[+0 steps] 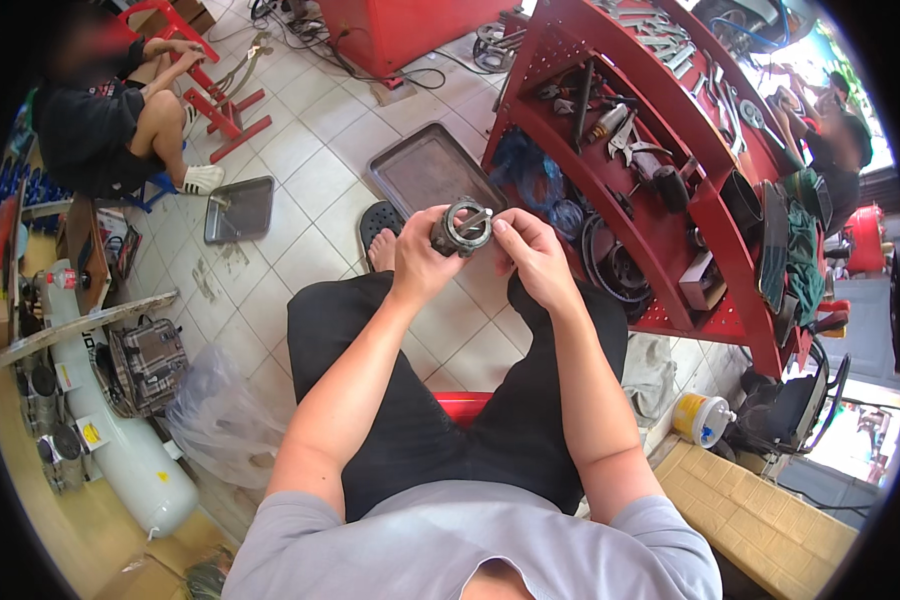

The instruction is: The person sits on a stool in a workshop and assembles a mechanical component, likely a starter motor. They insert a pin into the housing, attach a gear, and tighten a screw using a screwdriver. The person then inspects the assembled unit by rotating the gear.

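Observation:
Between my knees, my left hand (422,258) is wrapped round a dark, greasy cylindrical metal part (450,240) with a round open mouth facing up. A thin shiny metal rod (477,221) lies slantwise across that mouth. At its outer end, my right hand (538,260) has thumb and forefinger drawn together on the rod; the exact grip is partly hidden. Beyond my hands, a shallow grey metal tray (435,168) rests on the tiled floor.
A red tool rack (610,170) with wrenches and pliers stands close on my right. At the far left a person (110,130) sits beside a smaller tray (240,210). A white tank (135,470) and plastic bag (220,405) lie on my left.

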Action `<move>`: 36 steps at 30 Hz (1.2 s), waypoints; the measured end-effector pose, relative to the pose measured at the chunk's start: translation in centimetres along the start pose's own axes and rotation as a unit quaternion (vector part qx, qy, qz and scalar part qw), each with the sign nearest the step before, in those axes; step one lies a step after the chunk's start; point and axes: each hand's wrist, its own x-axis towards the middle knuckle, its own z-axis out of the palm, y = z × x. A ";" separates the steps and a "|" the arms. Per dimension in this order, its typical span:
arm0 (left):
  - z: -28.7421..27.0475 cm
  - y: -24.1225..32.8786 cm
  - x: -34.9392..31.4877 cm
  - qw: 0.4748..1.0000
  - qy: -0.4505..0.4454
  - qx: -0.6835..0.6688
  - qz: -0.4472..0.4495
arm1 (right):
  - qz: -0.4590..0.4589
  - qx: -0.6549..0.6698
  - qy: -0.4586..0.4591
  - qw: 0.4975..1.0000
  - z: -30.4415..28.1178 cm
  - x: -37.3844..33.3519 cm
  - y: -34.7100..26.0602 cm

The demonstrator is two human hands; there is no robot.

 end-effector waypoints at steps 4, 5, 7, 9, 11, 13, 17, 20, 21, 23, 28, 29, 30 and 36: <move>-0.2 0.2 0.1 1.000 -0.003 0.013 -0.006 | -0.032 0.014 0.023 0.999 0.4 -0.2 -0.7; -0.2 0.2 0.1 1.000 -0.006 0.012 -0.005 | -0.040 0.024 0.031 0.998 0.6 -0.2 -0.7; -0.2 0.2 0.1 1.000 -0.003 0.018 -0.003 | -0.011 0.040 0.029 0.999 0.2 0.0 -0.3; -0.2 0.1 0.2 0.999 0.008 0.036 0.001 | 0.061 0.053 0.010 0.997 -0.9 0.3 0.5; -0.2 0.0 0.3 0.999 0.020 0.044 0.013 | 0.057 0.020 0.007 0.998 -0.9 0.2 0.3; -0.2 0.0 0.2 0.999 0.021 0.046 0.014 | 0.036 0.004 0.007 0.999 -0.5 0.1 -0.1; -0.3 0.2 0.1 0.999 0.008 0.038 0.002 | 0.012 0.033 0.023 0.999 0.0 -0.1 -0.3; -0.3 0.0 0.1 0.999 0.005 0.034 0.002 | 0.051 0.031 0.006 0.998 -0.7 0.3 0.7; -0.2 -0.1 0.1 0.999 0.004 0.032 0.003 | 0.067 0.024 -0.004 0.997 -1.0 0.5 1.1; -0.2 -0.2 0.1 0.999 0.006 0.040 0.013 | 0.053 0.012 -0.002 0.999 -0.9 0.2 0.6; -0.2 -0.2 0.1 1.000 -0.005 0.028 0.012 | 0.000 0.051 0.030 0.998 0.1 -0.1 -0.4; -0.3 -0.1 0.1 1.000 -0.007 0.027 0.009 | 0.015 0.055 0.038 0.998 0.0 -0.1 -0.4; -0.3 0.0 0.1 1.000 -0.010 0.025 0.005 | 0.030 0.059 0.045 0.997 -0.1 -0.1 -0.3; -0.2 -0.3 0.2 0.999 -0.002 0.033 0.024 | 0.042 0.011 0.007 0.999 -0.8 0.1 0.2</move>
